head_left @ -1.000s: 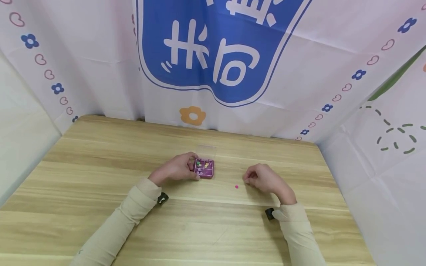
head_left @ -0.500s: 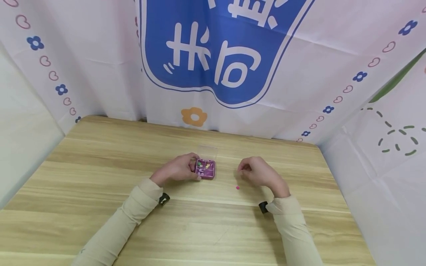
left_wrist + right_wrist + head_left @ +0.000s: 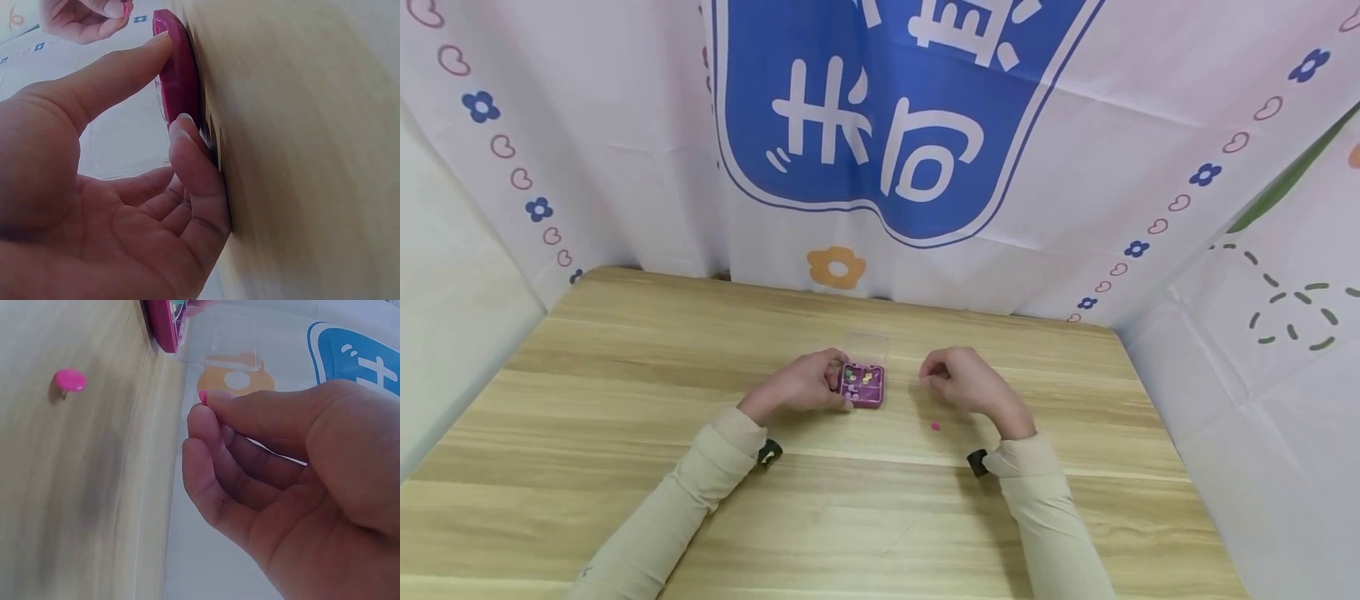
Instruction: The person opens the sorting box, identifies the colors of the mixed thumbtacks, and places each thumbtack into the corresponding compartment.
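Note:
A small purple compartment box (image 3: pixel 872 396) lies on the table with its clear lid (image 3: pixel 867 345) folded back. My left hand (image 3: pixel 801 382) grips the box's left side, thumb at the near corner and fingers at the far one; the left wrist view shows its purple wall (image 3: pixel 181 75) between them. Green, yellow and pale purple thumbtacks sit in its compartments. Right of the box, my right hand (image 3: pixel 972 383) is above the table, pinching a pink thumbtack (image 3: pixel 203 397) between thumb and index finger. A second pink thumbtack (image 3: pixel 70 380) lies on the table below that hand, its pin showing.
The wood-grain table (image 3: pixel 820 517) runs back to a white curtain (image 3: pixel 655 192) with a blue printed shield. White side sheets (image 3: pixel 1262 400) flank the table. A dark band piece (image 3: pixel 977 462) sits at my right wrist.
My right hand has moved left and slightly away from me, closer to the box, with the pinched thumbtack. My left hand stays on the box, and the loose pink thumbtack stays on the table.

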A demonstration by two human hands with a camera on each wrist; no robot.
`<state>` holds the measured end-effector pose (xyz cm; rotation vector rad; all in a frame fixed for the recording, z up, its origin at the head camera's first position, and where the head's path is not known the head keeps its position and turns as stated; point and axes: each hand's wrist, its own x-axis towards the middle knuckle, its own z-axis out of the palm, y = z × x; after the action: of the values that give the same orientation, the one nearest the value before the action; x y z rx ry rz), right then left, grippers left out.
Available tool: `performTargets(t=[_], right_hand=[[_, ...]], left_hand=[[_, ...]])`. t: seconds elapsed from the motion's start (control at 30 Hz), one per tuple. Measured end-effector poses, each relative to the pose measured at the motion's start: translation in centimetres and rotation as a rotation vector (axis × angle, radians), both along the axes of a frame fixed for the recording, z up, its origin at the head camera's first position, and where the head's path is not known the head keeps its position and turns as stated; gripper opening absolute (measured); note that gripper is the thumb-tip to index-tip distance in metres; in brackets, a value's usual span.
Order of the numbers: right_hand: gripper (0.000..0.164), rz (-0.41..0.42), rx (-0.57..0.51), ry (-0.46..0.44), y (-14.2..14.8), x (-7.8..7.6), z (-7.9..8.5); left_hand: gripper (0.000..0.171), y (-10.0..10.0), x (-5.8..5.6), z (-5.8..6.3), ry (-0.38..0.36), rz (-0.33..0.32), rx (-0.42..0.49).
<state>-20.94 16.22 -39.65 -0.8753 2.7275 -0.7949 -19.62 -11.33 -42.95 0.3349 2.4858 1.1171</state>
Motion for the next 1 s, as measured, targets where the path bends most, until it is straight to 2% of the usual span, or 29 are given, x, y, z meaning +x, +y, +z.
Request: performTargets(t=[0.37, 1.0], right_hand=[[0.009, 0.032, 0.017, 0.006, -2.2, -0.3, 0.0], [0.009, 0.111, -0.012, -0.046, -6.3, 0.1, -0.1]], left_hand=[[0.075, -0.1, 0.2, 0.1, 0.012, -0.014, -0.006], [0.074, -0.1, 0.0, 0.0, 0.007, -0.022, 0.01]])
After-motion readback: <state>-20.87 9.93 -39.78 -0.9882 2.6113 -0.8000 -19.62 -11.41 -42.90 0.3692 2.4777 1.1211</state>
